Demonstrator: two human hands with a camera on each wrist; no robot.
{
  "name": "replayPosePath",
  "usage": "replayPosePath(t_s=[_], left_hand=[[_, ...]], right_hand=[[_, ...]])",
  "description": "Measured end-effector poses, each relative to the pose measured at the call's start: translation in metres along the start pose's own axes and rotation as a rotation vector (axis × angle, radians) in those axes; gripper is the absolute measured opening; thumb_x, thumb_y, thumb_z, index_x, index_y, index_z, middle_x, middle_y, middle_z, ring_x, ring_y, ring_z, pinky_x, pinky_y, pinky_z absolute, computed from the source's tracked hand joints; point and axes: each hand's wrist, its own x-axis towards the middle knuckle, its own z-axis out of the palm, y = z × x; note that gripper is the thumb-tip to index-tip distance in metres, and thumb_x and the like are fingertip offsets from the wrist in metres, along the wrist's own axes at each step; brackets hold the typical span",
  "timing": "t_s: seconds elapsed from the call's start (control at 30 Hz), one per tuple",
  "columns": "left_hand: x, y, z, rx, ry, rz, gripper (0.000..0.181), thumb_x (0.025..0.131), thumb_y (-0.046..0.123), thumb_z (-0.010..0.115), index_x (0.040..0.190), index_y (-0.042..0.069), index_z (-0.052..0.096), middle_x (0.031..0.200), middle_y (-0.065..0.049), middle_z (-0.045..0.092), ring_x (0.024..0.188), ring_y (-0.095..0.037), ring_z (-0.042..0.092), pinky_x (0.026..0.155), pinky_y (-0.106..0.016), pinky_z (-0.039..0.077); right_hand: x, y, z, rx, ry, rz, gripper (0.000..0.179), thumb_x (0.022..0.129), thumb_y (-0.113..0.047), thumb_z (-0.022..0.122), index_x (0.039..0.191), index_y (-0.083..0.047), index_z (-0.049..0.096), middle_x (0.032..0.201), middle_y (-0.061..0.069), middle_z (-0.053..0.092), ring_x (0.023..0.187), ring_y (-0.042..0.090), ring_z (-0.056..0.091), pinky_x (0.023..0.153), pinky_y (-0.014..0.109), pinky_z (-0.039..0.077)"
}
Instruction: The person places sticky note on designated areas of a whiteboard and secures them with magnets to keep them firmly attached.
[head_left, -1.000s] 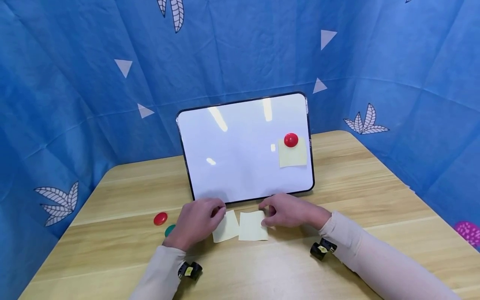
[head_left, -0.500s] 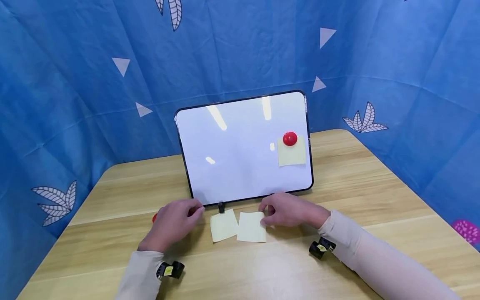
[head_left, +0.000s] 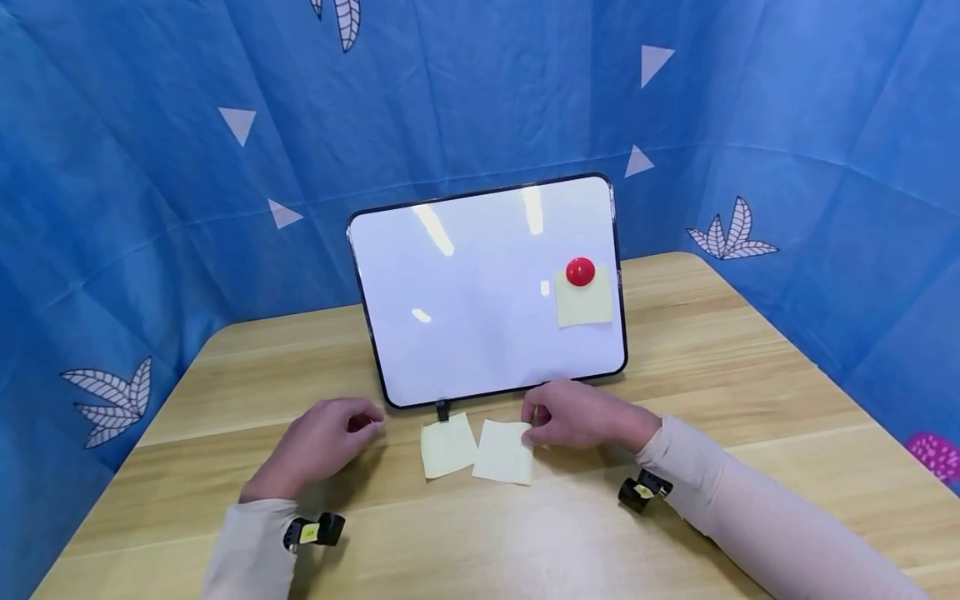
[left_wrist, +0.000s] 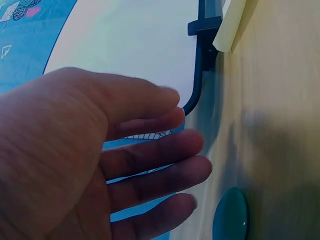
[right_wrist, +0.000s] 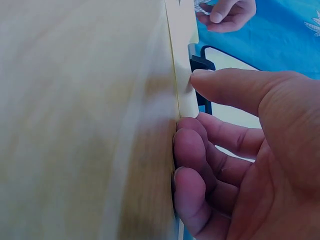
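Looks like the paper pick-up — left hand (head_left: 318, 442) relaxed and empty, right hand (head_left: 583, 414) at the right-side paper (head_left: 501, 454), lower centre of frame, grip unclear — next probably wants a sure edge pinch.

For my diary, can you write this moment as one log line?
left hand: empty | right hand: touches right table note | whiteboard: yellow note under red disc
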Motion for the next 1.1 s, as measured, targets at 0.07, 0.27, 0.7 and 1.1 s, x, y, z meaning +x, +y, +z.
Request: replayPosePath(t_s=[0.07,0.27,0.7,1.1], left_hand=[[0.000,-0.002,-0.001,-0.017,-0.010,-0.002,0.010,0.094,0.021,0.070,0.102,0.017,0.075,0.088,0.011,0.066,0.078,-0.008,0.058,0.075,-0.036,0.050],[-0.003,-0.006,-0.005,-0.054,-0.033,-0.025,0.013,0.095,0.022,0.070,0.105,0.014,0.075,0.090,0.009,0.067,0.082,-0.009,0.060,0.077,-0.037,0.052],[-0.006,-0.020,-0.004,-0.102,-0.069,-0.123,0.015,0.095,0.024,0.069,0.106,0.015,0.074,0.093,0.005,0.067,0.083,-0.013,0.059,0.076,-0.036,0.050],[-0.006,-0.028,-0.002,-0.142,-0.105,-0.139,0.011,0.093,0.018,0.071,0.102,0.013,0.075,0.097,0.002,0.066,0.086,-0.015,0.059,0.076,-0.035,0.051]], right_hand=[[0.000,0.000,0.000,-0.007,0.000,-0.002,0.012,0.089,-0.028,0.077,0.087,-0.025,0.066,0.077,-0.010,0.061,0.075,0.011,0.056,0.071,0.032,0.048],[0.001,0.001,0.001,-0.012,0.008,-0.014,0.016,0.088,-0.028,0.078,0.083,-0.024,0.063,0.075,-0.008,0.059,0.074,0.011,0.055,0.069,0.031,0.047],[0.001,0.005,-0.002,0.014,0.037,-0.044,0.024,0.090,-0.029,0.075,0.079,-0.019,0.057,0.074,-0.005,0.055,0.073,0.012,0.052,0.066,0.029,0.044],[0.001,0.005,-0.002,0.037,0.060,-0.036,0.026,0.091,-0.028,0.073,0.078,-0.016,0.054,0.073,-0.003,0.053,0.070,0.014,0.050,0.064,0.030,0.042]])
